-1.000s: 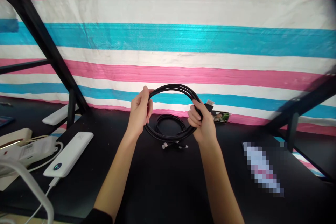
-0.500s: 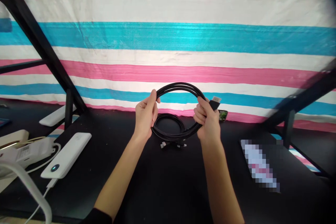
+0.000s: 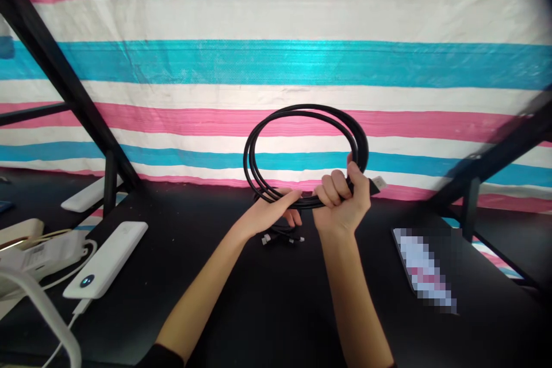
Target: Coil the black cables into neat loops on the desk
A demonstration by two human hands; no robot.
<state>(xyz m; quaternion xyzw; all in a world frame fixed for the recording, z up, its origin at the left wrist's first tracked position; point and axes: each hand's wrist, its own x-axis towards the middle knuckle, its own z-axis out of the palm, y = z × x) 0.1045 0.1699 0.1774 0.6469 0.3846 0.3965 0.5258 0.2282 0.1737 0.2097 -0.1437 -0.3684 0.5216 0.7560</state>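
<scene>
Coiled cable (image 3: pixel 363 144): smooth, plastic-looking sheath with a soft sheen; its plug (image 3: pixel 375 186) has a moulded matt body and a metallic-looking tip (image 3: pixel 380 182). Striped sheeting (image 3: pixel 276 63): woven-looking plastic, creased, glossy where light strikes; frame bar (image 3: pixel 55 63): metal-looking, smooth, low sheen; tabletop (image 3: pixel 276 305): smooth, near-matt. Power bank (image 3: pixel 110 253): smooth satin plastic with a glossy round display (image 3: pixel 87 281); power strip (image 3: pixel 54 254): hard plastic, smooth.

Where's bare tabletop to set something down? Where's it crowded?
Bare tabletop: between white power bank and left forearm, left forearm and right forearm, right forearm and pixelated item. Crowded: far left, around the power strip; centre, connectors, plus left hand and right hand on the coiled cable.
</scene>
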